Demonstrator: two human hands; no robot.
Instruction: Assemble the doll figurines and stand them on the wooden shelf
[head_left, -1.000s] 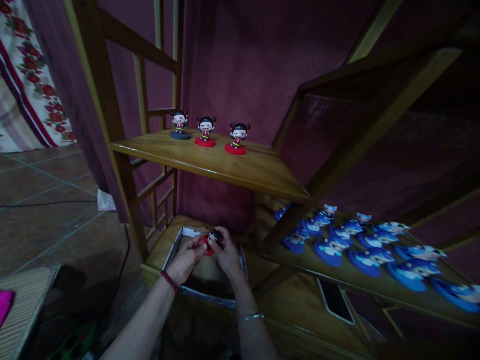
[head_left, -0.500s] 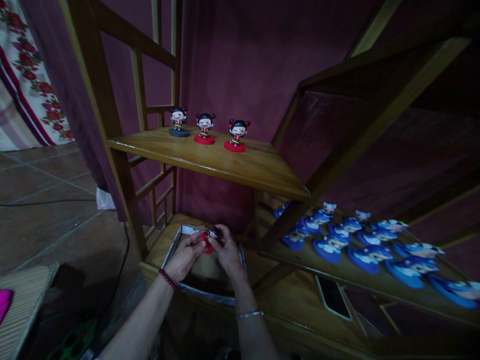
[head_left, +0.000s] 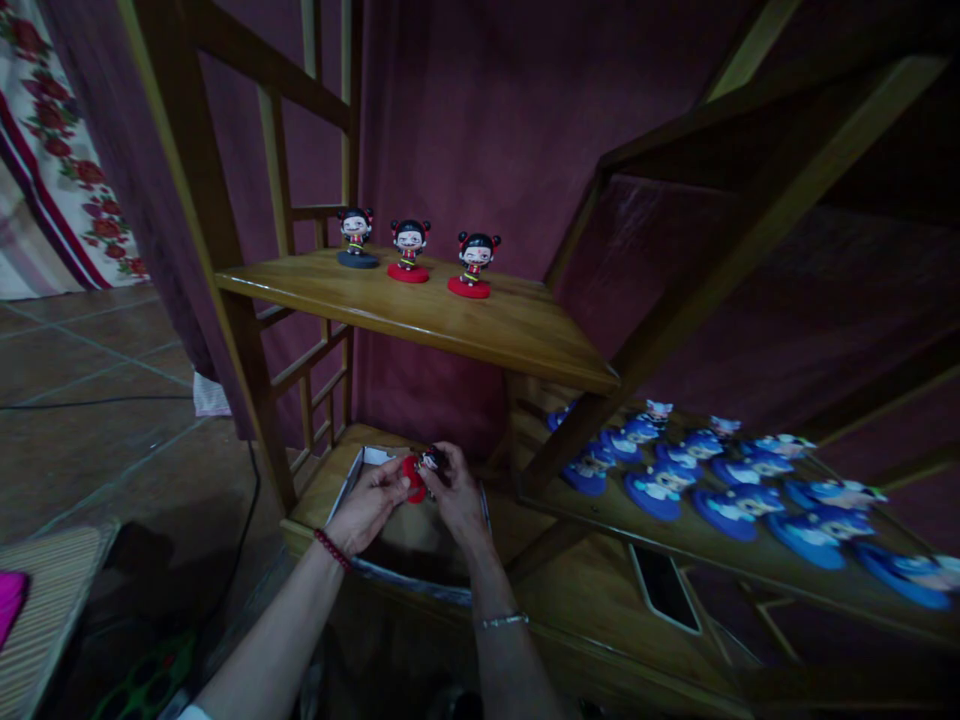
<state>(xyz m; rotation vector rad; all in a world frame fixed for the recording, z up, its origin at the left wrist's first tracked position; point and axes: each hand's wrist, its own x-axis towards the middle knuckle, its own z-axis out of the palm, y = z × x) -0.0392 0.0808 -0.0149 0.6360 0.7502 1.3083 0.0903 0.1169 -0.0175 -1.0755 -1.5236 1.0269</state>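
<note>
Between my two hands is a small black-haired figurine (head_left: 430, 461) on a round red base (head_left: 412, 481), tilted on its side. My left hand (head_left: 369, 508) pinches the red base, and my right hand (head_left: 454, 497) grips the figurine's head and body, partly hiding it. Both hands are over a shallow open cardboard box (head_left: 409, 582) on the lower shelf. On the shelf above stand three similar figurines: one on a dark grey base (head_left: 356, 238), a middle one on red (head_left: 409, 250) and a right one on red (head_left: 474, 265).
Several blue figurines (head_left: 664, 487) on round blue bases fill the shelf at right. Below them lies a phone (head_left: 666, 588) with a dark screen. The upper wooden shelf (head_left: 420, 312) juts out above my hands, and a slanted wooden post (head_left: 675, 300) rises to its right.
My hands have turned the figurine slightly, so more of the red base's face shows. They stay over the box, and the standing figurines have not moved.
</note>
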